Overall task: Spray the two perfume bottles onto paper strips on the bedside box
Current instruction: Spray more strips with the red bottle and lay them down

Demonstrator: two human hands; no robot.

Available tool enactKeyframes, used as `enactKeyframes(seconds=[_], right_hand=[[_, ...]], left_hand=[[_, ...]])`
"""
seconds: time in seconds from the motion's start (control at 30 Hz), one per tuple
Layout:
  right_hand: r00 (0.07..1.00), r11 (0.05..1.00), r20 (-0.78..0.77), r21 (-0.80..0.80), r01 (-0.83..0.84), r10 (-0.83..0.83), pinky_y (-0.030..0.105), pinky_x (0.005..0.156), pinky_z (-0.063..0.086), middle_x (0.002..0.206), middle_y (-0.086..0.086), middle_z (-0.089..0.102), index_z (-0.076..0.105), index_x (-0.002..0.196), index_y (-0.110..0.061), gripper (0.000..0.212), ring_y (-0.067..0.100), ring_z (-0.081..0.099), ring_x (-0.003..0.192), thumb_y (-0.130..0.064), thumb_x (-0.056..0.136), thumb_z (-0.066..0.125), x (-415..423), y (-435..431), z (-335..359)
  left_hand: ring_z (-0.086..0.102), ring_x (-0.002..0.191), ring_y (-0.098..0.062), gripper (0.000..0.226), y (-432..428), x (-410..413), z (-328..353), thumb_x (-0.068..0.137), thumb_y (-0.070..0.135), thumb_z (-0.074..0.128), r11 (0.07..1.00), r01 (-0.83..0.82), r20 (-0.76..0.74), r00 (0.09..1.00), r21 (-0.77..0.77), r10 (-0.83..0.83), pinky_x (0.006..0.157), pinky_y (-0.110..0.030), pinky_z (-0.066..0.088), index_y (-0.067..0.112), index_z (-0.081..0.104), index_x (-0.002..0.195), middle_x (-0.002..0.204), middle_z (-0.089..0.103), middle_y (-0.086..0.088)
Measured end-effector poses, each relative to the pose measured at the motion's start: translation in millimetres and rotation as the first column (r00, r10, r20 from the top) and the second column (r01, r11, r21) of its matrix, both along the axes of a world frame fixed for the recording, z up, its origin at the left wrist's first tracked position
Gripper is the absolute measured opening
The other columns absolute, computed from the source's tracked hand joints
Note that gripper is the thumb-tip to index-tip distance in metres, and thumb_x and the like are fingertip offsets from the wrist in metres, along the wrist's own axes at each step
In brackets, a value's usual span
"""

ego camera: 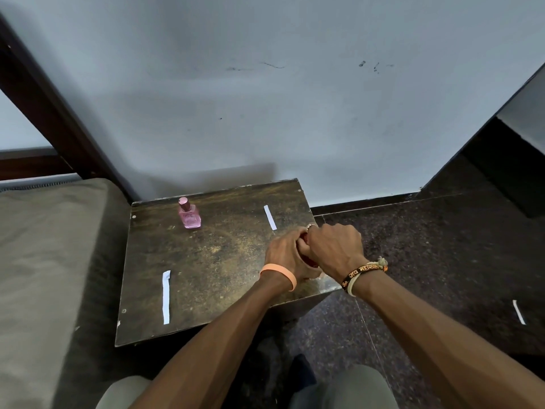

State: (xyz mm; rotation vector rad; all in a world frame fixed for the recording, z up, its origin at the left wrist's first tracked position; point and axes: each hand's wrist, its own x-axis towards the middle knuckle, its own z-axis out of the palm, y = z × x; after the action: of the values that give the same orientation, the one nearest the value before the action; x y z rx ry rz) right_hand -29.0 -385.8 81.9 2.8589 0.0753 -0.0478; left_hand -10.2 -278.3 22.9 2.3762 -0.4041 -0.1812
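Pink bottle [189, 215] stands capped, far left on the box [206, 261], near strip [166, 296] and far strip [270, 217] lie apparently unsprayed, and your left hand [283, 255] and right hand [334, 246] together grip the red bottle [309, 262] at the right edge, seemingly uncapping it.

I see a pink bottle [189, 215], cap pink too, near the far left corner of the box [206, 261]. The box top is dark brown, mottled with worn yellowish patches. The far strip [270, 217] and near strip [166, 296] are white. At the right edge a red bottle [309, 262] just shows. One wrist has an orange band [280, 274], the other a black band [361, 271] with orange script. The floor [442, 246] is speckled black.
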Motion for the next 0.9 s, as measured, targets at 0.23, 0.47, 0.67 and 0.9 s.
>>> enactKeyframes(seconds=[0.23,0.47,0.67,0.9], right_hand=[[1.000,0.989,-0.022,0.145,0.020,-0.017,0.028,0.047,0.026,0.067,-0.003,0.053,0.057,0.095,-0.019,0.048,0.023,0.055,0.056,-0.061,0.096,0.034,-1,1,0],[0.971,0.848,-0.059,0.477,0.233,-0.233,0.035,0.065,0.041,0.094,0.006,0.070,0.054,0.102,-0.018,0.040,0.032,0.068,0.086,-0.057,0.093,0.050,-15,9,-14],[0.934,0.658,-0.128,0.677,0.329,-0.335,0.034,0.068,0.052,0.092,0.000,0.069,0.057,0.096,-0.022,0.037,0.022,0.065,0.082,-0.053,0.080,0.072,-24,3,-22],[0.909,0.566,-0.143,0.741,0.361,-0.392,0.031,0.071,0.050,0.095,-0.006,0.070,0.063,0.101,-0.027,0.034,0.018,0.066,0.089,-0.045,0.077,0.079,-33,10,-26]], left_hand=[[0.065,0.083,-0.016,0.069,4,2,1,0.045,0.043,0.082,1.000,0.015,0.010,1.000,-0.013,-0.015,0.078,-0.025,0.048,0.030,0.058,0.109,0.094,0.070,0.008],[0.065,0.079,-0.017,0.053,5,-2,1,0.054,0.041,0.075,0.997,0.012,0.042,0.999,-0.080,-0.009,0.075,-0.024,0.045,0.027,0.061,0.103,0.090,0.071,0.007],[0.058,0.111,-0.022,0.086,9,-2,3,0.050,0.035,0.087,0.999,0.039,-0.067,0.997,-0.019,-0.040,0.095,-0.032,0.046,0.023,0.051,0.127,0.120,0.064,-0.001],[0.052,0.122,-0.026,0.071,30,-2,7,0.071,0.011,0.075,0.990,0.059,-0.213,0.973,-0.129,-0.086,0.100,-0.042,0.048,0.019,0.048,0.136,0.135,0.051,-0.008]])
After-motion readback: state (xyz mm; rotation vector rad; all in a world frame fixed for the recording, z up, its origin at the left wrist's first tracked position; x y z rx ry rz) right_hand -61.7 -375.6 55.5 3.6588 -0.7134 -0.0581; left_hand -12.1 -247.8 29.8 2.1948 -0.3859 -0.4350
